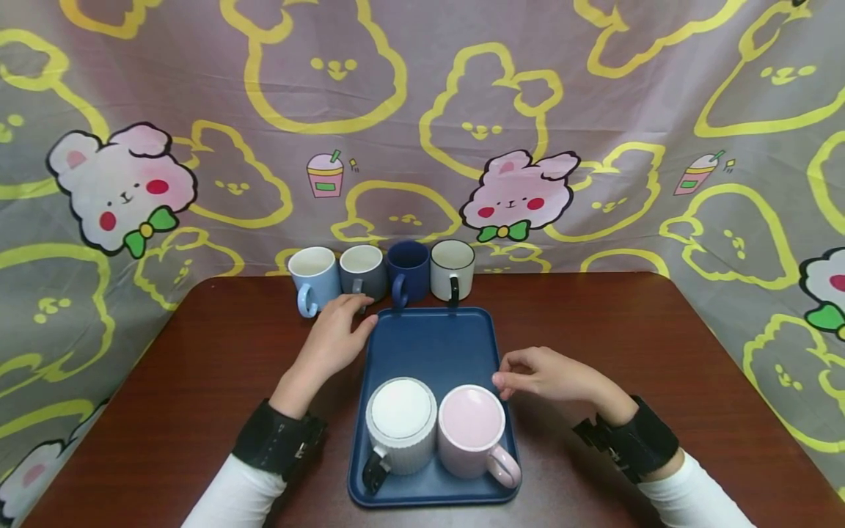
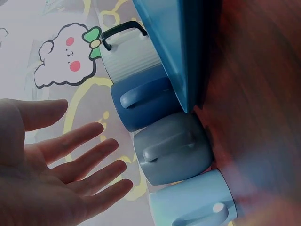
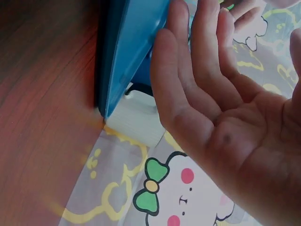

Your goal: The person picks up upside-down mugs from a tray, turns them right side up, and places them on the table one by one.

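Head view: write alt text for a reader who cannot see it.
A blue tray on a brown table carries a white mug and a pink mug. The left hand reaches toward four mugs behind it; the right hand hovers at its right edge.

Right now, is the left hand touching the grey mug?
Apart. In the left wrist view the left hand is open, fingers straight, with backdrop visible between its fingertips and the grey mug.

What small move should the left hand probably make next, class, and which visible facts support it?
Probably the left hand should reach a little further and close its fingers on the grey mug. The hand is open, empty and nearest that mug, and the tray already holds two mugs with bare space behind them.
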`<state>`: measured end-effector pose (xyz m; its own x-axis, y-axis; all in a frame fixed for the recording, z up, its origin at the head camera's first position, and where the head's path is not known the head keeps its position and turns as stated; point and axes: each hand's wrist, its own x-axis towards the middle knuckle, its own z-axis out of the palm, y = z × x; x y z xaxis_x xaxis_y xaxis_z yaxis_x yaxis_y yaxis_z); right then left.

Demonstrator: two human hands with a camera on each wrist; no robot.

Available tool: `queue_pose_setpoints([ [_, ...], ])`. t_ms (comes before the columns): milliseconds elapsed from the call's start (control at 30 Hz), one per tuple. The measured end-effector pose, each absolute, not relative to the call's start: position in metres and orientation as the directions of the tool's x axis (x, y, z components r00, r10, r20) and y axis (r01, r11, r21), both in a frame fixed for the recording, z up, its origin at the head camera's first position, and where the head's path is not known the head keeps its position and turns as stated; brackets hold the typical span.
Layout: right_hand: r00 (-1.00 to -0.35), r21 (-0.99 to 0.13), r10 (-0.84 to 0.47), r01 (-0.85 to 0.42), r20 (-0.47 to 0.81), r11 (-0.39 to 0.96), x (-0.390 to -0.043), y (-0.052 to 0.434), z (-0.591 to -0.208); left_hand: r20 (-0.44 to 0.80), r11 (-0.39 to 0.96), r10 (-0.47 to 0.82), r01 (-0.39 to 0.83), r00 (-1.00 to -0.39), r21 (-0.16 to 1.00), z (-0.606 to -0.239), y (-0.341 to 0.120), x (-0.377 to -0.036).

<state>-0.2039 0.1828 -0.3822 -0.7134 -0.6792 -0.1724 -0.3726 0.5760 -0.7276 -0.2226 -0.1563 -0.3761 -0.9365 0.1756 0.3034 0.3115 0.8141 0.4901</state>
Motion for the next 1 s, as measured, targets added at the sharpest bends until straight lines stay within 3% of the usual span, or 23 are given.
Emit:
queue_pose_setpoints([
  [167, -0.647, -0.734, -0.741, -0.413, -0.180, 0.539, -0.199, 0.186, -0.380, 0.297, 0.807, 0.180, 0.313, -0.938, 0.500, -0.375, -0.152, -0.224],
  [433, -0.463, -0.739, -0.864, -0.507, -0.199, 0.443, -0.193, 0.191, -0.380, 0.278, 0.803, 0.177, 0.302, -0.944, 0.514, -0.373, -0.141, -0.226],
  [567, -0.396, -0.782, -0.900, -0.496, -0.183, 0.377, -0.187, 0.192, -0.380, 0.271, 0.801, 0.182, 0.302, -0.945, 0.516, -0.372, -0.137, -0.227],
  [1000, -0.463, -0.802, -0.875, -0.463, -0.145, 0.377, -0.172, 0.187, -0.376, 0.309, 0.786, 0.206, 0.345, -0.928, 0.512, -0.367, -0.124, -0.230],
])
